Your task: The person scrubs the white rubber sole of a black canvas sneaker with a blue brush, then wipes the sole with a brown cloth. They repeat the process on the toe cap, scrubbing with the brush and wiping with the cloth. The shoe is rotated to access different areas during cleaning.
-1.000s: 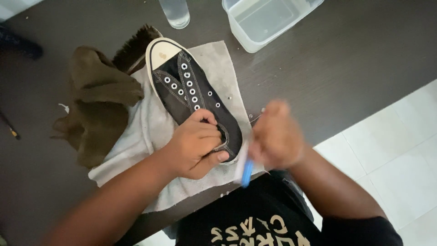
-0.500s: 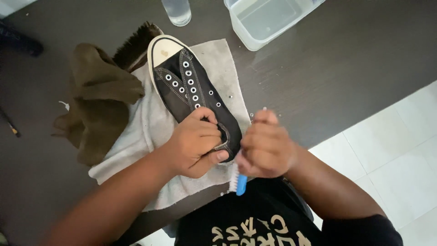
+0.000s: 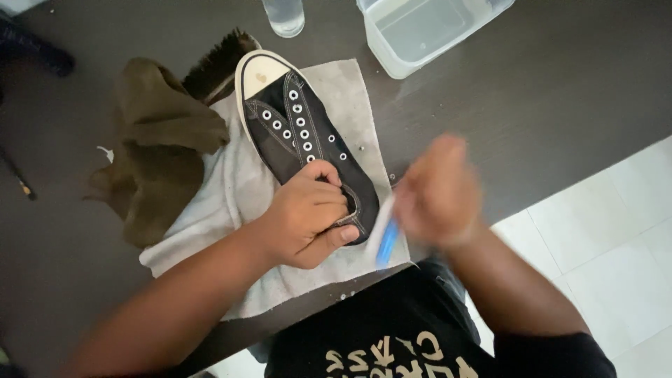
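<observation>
I am holding a black sneaker (image 3: 302,140) down on a pale grey towel (image 3: 238,189) spread over the dark table (image 3: 532,98). The shoe is lying with its long axis running diagonally: the white toe cap is pointing away from me and to the left, the heel is sitting nearest my body. My left hand (image 3: 308,220) is curling over the heel opening, fingers tucked into the collar and thumb pressing along the outer side. My right hand (image 3: 437,192) is blurring just beside the heel, fingers wrapping around a small blue-handled brush (image 3: 385,238) whose pale bristles are meeting the heel's edge.

A crumpled olive-brown cloth (image 3: 157,150) is overlapping the towel's left side, and a dark bristle brush (image 3: 220,63) is lying near the toe. At the far edge a clear glass (image 3: 283,15) is standing; I cannot tell what is in it. Right of it, a translucent plastic tub (image 3: 427,31) is holding what looks like clear water.
</observation>
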